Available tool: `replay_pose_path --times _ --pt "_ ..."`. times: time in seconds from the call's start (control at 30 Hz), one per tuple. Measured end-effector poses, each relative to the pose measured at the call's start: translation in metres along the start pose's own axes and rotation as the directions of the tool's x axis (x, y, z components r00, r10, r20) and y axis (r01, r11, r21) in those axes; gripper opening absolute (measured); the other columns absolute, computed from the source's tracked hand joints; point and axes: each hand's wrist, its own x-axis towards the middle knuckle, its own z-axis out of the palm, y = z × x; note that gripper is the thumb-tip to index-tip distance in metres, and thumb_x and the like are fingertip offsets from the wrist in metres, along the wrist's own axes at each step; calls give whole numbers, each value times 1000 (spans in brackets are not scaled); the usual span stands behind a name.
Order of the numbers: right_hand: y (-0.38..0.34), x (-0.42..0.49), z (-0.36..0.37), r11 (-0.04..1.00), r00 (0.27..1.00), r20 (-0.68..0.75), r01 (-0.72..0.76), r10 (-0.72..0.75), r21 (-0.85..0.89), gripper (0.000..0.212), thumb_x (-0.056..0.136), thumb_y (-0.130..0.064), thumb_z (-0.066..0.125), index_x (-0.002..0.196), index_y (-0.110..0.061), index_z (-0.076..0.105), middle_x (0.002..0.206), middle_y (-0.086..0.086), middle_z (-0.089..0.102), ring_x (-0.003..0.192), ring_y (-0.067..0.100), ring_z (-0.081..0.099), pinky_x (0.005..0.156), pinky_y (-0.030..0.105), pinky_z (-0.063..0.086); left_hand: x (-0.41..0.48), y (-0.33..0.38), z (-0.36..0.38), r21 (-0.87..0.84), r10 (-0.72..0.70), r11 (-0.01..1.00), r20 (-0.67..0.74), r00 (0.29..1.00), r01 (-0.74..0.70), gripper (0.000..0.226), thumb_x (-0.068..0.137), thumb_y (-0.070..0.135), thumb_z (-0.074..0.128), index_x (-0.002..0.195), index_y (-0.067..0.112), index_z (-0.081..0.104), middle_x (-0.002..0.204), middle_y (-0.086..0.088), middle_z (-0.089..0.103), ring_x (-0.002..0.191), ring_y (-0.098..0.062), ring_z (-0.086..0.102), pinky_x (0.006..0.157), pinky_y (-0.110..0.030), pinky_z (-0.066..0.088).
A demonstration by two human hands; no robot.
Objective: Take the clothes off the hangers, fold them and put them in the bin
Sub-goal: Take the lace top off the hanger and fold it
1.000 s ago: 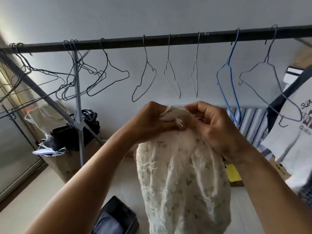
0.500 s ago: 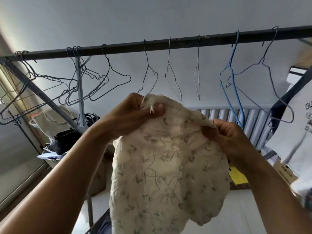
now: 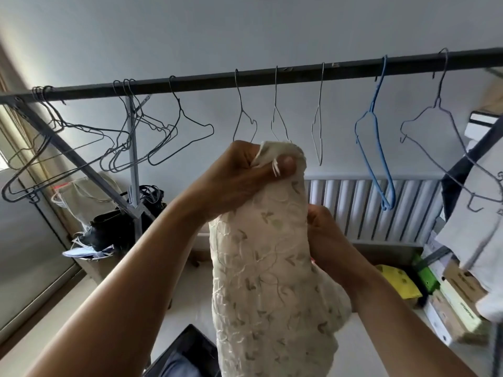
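Observation:
A cream embroidered garment (image 3: 266, 281) hangs in front of me, gathered into a narrow column. My left hand (image 3: 245, 175) pinches its top edge, raised just below the dark rail (image 3: 204, 84). Lower and to the right, my right hand (image 3: 325, 235) grips the garment's side from behind, partly hidden by the cloth. Several bare wire hangers (image 3: 168, 131) and one blue hanger (image 3: 377, 148) hang on the rail. A dark bin (image 3: 182, 355) with folded clothes sits at the bottom, half hidden by the garment. A white printed shirt (image 3: 479, 227) still hangs at the far right.
A grey rack post (image 3: 134, 164) and a slanted brace stand at the left, beside a box holding dark bags (image 3: 114, 229). A white radiator (image 3: 367, 208) lines the back wall. Stacked cardboard boxes (image 3: 449, 303) and a yellow packet (image 3: 400, 281) fill the right floor.
The garment was spread wide between my hands half a second ago; now it is drawn together into a narrow column. My right hand dropped lower and moved in behind the cloth.

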Motion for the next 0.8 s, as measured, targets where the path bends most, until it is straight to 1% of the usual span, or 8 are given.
replay_pose_path --times 0.1,0.17,0.27,0.4,0.5,0.6,0.7,0.8 --pt "10 -6 0 930 969 204 -197 137 312 31 87 -55 55 73 -37 76 80 -12 74 84 11 68 81 27 52 4 0 0 27 12 1000 -40 999 -11 66 84 44 68 76 -21 57 58 -22 47 55 -19 46 46 -32 37" --pt "16 -11 -2 884 940 300 -271 159 380 51 62 -79 64 95 -42 75 107 -8 74 106 15 68 92 32 53 6 -1 0 42 -11 999 -61 998 13 42 89 29 63 62 -4 64 54 -6 49 50 -14 44 45 -22 32" --pt "17 -19 2 962 939 328 -181 108 204 40 69 -59 73 90 -26 72 86 -14 75 86 5 72 70 17 55 8 -4 -1 50 -27 998 -46 999 29 40 92 17 63 53 23 61 51 8 48 46 -5 41 44 -14 31" --pt "12 -25 9 985 984 167 -80 54 154 22 73 -34 68 89 -18 71 86 2 76 80 18 73 69 25 58 11 -6 -6 135 -46 989 -78 996 56 34 90 22 69 59 9 62 57 -3 52 53 -12 46 49 -25 37" --pt "9 -30 9 975 995 95 -56 36 214 19 76 -28 68 90 -16 74 90 9 76 83 26 73 76 40 60 11 -8 -10 138 -72 984 -253 965 110 22 83 32 75 90 11 72 73 -16 66 65 -16 55 59 -33 45" --pt "3 -32 6 974 997 38 -69 63 214 27 74 -29 69 95 -13 74 91 9 76 85 28 73 82 48 59 -12 -20 -13 -88 -218 976 -351 911 199 56 80 52 62 128 25 55 99 0 73 89 -8 70 73 -23 57" --pt "0 -31 1 962 997 17 -71 69 262 29 74 -25 68 99 -10 73 94 9 76 89 26 73 84 45 58 -52 -51 4 -561 -523 745 -155 838 361 93 70 82 46 143 25 43 130 -2 64 114 -21 65 87 -41 57" --pt "1 -31 -2 934 994 16 -108 109 340 30 76 -18 67 103 -5 72 99 14 75 95 30 72 88 47 56 -87 -72 35 -709 -551 516 156 820 482 113 54 91 47 136 13 56 126 -15 66 114 -30 65 91 -44 55"
